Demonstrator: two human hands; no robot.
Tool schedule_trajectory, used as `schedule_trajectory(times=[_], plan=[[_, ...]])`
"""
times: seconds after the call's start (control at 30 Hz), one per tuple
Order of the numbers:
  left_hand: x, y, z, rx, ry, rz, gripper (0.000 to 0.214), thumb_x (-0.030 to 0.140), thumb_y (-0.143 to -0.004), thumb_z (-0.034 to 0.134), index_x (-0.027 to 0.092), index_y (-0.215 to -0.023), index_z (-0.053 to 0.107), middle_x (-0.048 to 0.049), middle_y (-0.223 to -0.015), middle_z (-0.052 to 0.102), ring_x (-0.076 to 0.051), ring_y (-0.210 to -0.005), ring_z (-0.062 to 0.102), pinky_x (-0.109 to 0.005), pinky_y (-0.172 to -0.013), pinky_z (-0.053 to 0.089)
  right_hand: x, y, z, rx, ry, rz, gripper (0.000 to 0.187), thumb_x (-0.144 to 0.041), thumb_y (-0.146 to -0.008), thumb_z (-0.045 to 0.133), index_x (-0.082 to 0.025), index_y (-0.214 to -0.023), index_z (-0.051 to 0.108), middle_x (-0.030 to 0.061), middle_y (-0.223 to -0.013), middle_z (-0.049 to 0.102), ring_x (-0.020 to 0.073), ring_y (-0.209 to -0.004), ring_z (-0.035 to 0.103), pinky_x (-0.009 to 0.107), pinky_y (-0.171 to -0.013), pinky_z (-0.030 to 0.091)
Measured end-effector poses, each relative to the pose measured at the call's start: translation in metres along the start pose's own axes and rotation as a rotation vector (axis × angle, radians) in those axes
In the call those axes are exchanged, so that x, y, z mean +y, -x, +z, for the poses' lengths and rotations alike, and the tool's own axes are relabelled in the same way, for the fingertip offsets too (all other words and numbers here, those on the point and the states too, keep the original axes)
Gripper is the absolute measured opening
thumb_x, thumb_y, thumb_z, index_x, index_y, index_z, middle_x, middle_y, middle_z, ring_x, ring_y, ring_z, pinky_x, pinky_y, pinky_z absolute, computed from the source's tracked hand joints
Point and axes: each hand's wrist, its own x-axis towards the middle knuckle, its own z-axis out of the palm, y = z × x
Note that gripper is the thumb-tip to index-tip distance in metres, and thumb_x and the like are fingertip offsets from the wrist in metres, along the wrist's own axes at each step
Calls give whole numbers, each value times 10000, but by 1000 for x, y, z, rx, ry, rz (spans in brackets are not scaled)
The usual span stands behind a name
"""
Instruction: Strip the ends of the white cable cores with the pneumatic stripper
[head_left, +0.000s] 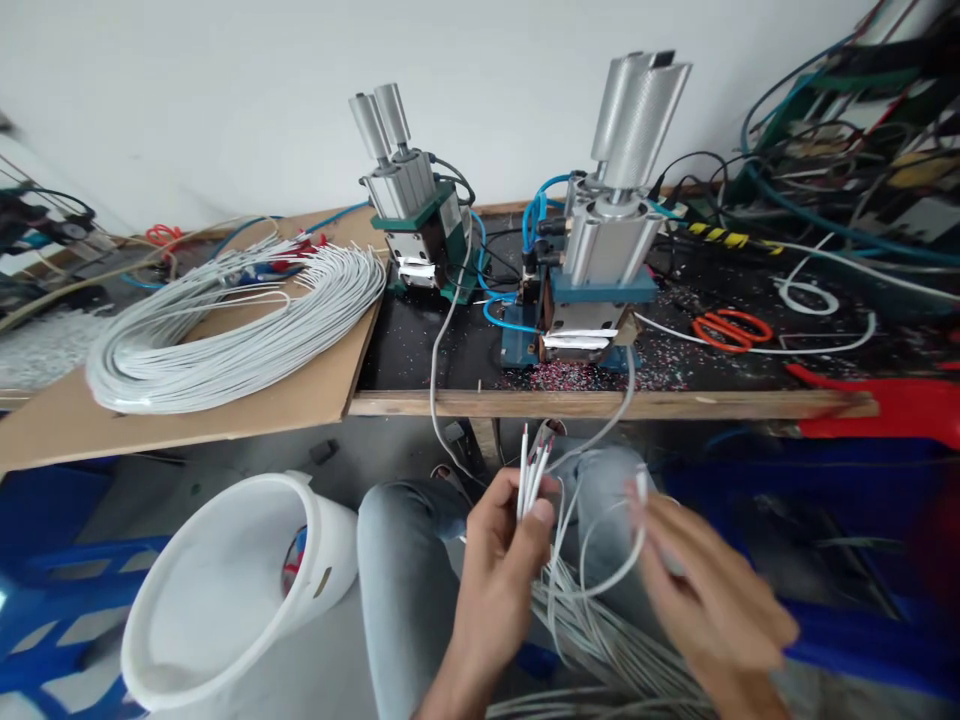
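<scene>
My left hand [504, 560] is closed around several white cable ends [531, 475], which point upward; dark and reddish wire tips show at some of them. To its right, my right hand [709, 580] is smeared by motion, its fingers pinching one white cable [640, 540] that loops back toward the others. Below both hands, a bundle of white cables [615, 640] lies across my lap. Beyond the hands, at the bench edge, stands a pneumatic machine [604, 270] with silver cylinders and a blue base.
On the bench a second, green-based machine [412, 215] stands left of the first. A big coil of white cable [247, 350] rests on cardboard [300, 415]. Orange-handled scissors [731, 330] lie at right, near a red tool [885, 400]. A white bucket [225, 600] stands at lower left.
</scene>
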Motion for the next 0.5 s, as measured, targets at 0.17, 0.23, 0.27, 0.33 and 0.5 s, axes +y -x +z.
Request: schedule_trajectory(times=[0.17, 0.23, 0.27, 0.33, 0.5], plan=[[-6, 0, -4, -35, -11, -13, 217, 389, -949, 584, 184, -881, 585, 57, -615, 358, -94, -534, 296, -241, -521, 252, 62, 12, -30, -165, 292, 215, 697, -219, -816, 657, -293, -1463, 409, 100, -792, 775, 303, -584, 735, 350, -416, 563], [-8, 2, -1, -90, -57, -6, 211, 376, -931, 617, 181, -857, 585, 45, -636, 436, -95, -539, 381, -239, -532, 301, 46, 6, -37, -123, 289, 332, 602, -284, -824, 651, -306, -1403, 488, 89, -794, 758, 291, -566, 722, 345, -398, 539], [-9, 3, 2, -119, -71, 7, 209, 365, -919, 637, 179, -838, 587, 39, -650, 466, -97, -545, 413, -238, -538, 321, 29, 1, -39, -136, 183, 397, 491, -301, -839, 631, -329, -1324, 559, 92, -919, 759, 272, -659, 742, 343, -490, 587], [-11, 6, 8, -164, -92, 20, 198, 333, -899, 669, 180, -800, 592, 27, -691, 506, -101, -569, 452, -238, -556, 350, -9, -14, -36, -196, -130, 457, 276, -327, -868, 586, -344, -1133, 662, 54, -977, 736, 223, -709, 742, 305, -558, 611], [-16, 13, 18, -197, -149, 48, 151, 303, -900, 667, 186, -812, 632, -15, -775, 575, -154, -689, 528, -276, -659, 422, -59, -42, -13, -188, -525, 453, 69, -293, -836, 652, -276, -877, 704, 22, -843, 717, 180, -734, 707, 260, -615, 610]])
